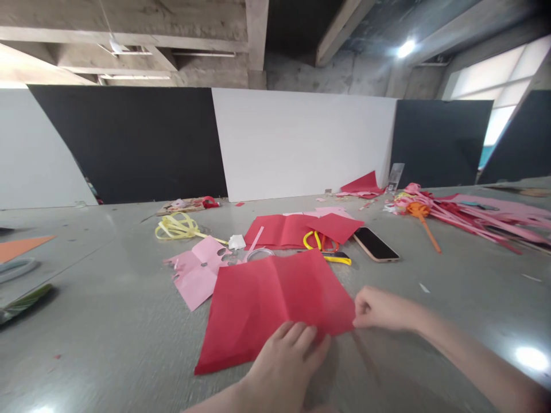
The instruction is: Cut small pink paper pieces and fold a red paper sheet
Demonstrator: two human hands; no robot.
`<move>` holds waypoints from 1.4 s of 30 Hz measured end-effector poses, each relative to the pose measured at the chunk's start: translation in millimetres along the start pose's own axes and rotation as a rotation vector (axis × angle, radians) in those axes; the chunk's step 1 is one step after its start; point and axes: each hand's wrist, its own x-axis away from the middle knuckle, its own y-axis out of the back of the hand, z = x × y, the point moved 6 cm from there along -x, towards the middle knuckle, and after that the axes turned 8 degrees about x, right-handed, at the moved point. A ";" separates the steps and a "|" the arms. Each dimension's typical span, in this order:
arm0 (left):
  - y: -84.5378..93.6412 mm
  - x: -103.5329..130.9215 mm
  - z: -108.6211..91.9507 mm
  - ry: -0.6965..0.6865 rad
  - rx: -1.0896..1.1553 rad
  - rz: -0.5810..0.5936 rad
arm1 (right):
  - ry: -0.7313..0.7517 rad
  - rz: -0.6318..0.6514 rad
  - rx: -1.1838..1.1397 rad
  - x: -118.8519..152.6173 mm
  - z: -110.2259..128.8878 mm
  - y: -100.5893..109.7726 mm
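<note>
A sheet of red paper (258, 310) with a crease down its middle lies on the grey table in front of me. My left hand (286, 361) rests on its near edge, palm down with fingers stretched out. At the sheet's right corner, my right hand (376, 310) pinches the paper between thumb and curled fingers. A pink cut-out sheet (200, 275) with holes sits partly under the red sheet's left side. Just beyond the far edge are a roll of clear tape (260, 253), yellow-handled scissors (310, 239) and a yellow-and-black cutter (338, 258).
Behind lie more red paper (275, 230), a smartphone (376, 245) and a coil of yellow ribbon (177, 226). Pink strips (469, 221) and an orange paper flower (419, 212) are at right. Orange paper (26, 248) is at left. Black and white panels (305, 143) border the table.
</note>
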 end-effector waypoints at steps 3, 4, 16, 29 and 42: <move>-2.5 -5.5 -0.9 0.014 -0.051 -0.022 | -0.016 0.016 -0.009 -0.1 -0.2 0.0; -3.0 -6.2 -0.9 0.013 -0.059 -0.024 | -0.019 0.019 -0.012 0.0 0.1 0.2; -4.2 -4.8 0.7 0.029 -0.046 -0.037 | -0.015 0.009 -0.029 1.6 -0.6 1.1; -1.2 -4.9 1.0 0.047 0.059 -0.018 | 0.265 -0.175 -0.042 11.6 31.5 9.4; -9.7 -3.9 3.5 -0.066 0.167 0.025 | 0.245 -0.173 -0.128 5.6 42.2 -3.9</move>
